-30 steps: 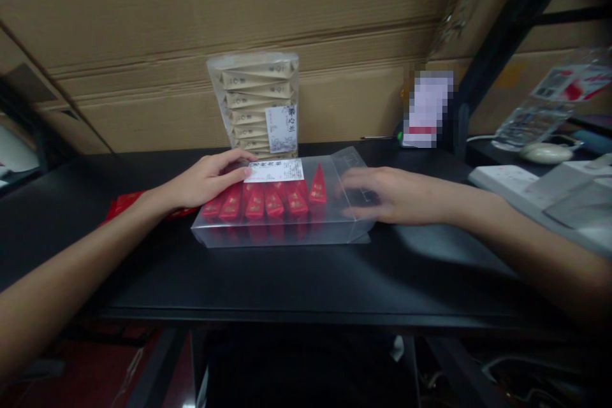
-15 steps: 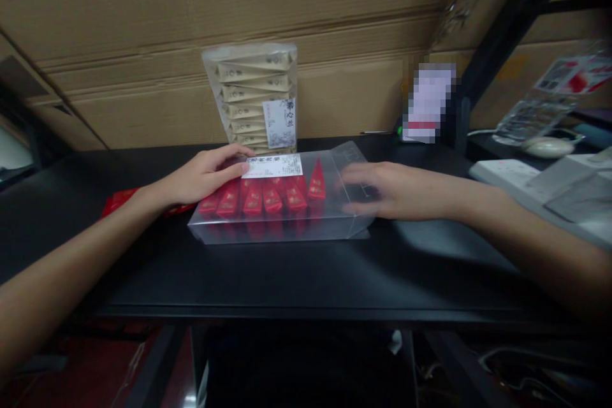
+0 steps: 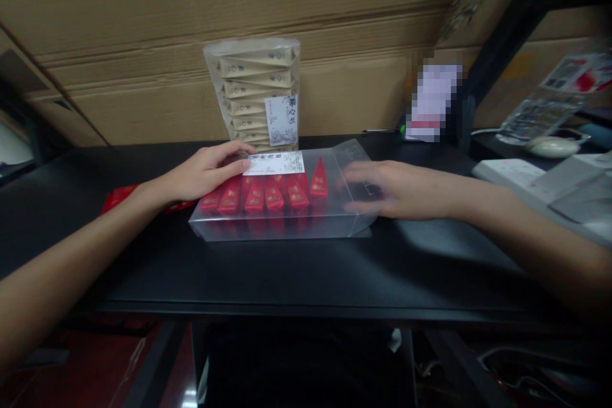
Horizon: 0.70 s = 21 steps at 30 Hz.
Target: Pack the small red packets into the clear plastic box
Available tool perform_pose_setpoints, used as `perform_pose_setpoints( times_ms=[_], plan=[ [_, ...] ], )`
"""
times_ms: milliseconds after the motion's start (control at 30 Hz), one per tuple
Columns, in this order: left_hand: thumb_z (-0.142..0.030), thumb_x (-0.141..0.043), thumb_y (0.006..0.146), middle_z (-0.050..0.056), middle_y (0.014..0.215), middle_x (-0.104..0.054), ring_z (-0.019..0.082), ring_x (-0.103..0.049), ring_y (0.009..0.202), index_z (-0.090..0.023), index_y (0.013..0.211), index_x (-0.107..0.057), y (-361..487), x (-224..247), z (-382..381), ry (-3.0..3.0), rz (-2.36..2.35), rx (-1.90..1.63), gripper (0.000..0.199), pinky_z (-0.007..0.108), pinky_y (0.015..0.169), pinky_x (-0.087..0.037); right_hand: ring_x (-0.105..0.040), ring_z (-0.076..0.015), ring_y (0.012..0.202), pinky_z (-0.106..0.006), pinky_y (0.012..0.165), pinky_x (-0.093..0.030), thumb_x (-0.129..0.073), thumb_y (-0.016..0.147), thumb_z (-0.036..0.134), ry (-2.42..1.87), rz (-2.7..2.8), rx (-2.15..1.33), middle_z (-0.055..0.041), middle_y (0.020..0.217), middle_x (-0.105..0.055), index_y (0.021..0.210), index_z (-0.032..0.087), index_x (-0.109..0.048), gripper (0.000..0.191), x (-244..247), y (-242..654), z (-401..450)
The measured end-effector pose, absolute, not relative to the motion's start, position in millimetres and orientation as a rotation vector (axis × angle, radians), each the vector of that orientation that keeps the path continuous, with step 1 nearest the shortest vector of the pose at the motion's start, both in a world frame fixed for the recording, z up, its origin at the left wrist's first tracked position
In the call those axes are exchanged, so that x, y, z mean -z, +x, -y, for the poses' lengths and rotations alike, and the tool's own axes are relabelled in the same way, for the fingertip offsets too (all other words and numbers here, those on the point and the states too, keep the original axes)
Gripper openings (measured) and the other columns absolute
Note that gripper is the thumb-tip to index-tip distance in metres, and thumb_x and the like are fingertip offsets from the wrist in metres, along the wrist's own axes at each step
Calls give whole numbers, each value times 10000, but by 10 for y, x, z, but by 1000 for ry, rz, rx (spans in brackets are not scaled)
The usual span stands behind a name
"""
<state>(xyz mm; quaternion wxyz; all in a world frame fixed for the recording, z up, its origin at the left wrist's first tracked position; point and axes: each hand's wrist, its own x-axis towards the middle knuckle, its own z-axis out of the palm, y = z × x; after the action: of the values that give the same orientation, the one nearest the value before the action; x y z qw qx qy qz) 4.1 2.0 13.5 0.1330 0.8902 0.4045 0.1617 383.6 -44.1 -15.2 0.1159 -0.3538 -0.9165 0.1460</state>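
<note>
A clear plastic box [image 3: 329,227] lies flat on the black table. Inside it, red wedge-shaped packets [image 3: 275,196] stand in a row, with one slightly apart toward the right end. My left hand [image 3: 205,172] holds the box at its left, thumb on the white label [image 3: 273,164] and fingers over the far edge. My right hand [image 3: 377,188] is at the box's open right end, its fingertips seen blurred through the plastic. Thumb and fingers there are apart, and nothing shows between them. More red packets [image 3: 122,194] lie partly behind my left forearm.
A clear pack of beige wedge-shaped packets [image 3: 253,89] stands behind the box, before a cardboard wall [image 3: 354,89]. A blurred-out phone-like screen [image 3: 433,102] leans at the back right. At the right are a white device [image 3: 511,172], a computer mouse [image 3: 554,145] and clear packaging [image 3: 540,115].
The view has shifted very slightly. Both hands and the box keep almost the same places.
</note>
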Motion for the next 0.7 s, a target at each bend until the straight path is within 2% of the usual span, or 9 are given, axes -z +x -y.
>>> perform_pose_setpoints(
  times_ms=[700],
  plan=[
    [-505,-474,1062,70,1382,-653,245,-627,1230,-226,1366,-602,47,-145,-16,2574,-1175,-465,432,373,1078,-459,-681,-272,1061,-435,949,-536,-603,963,536,-1035,2697,-400,-77,1210,-702,1206,235,-688,397,155,3844,448]
  ],
)
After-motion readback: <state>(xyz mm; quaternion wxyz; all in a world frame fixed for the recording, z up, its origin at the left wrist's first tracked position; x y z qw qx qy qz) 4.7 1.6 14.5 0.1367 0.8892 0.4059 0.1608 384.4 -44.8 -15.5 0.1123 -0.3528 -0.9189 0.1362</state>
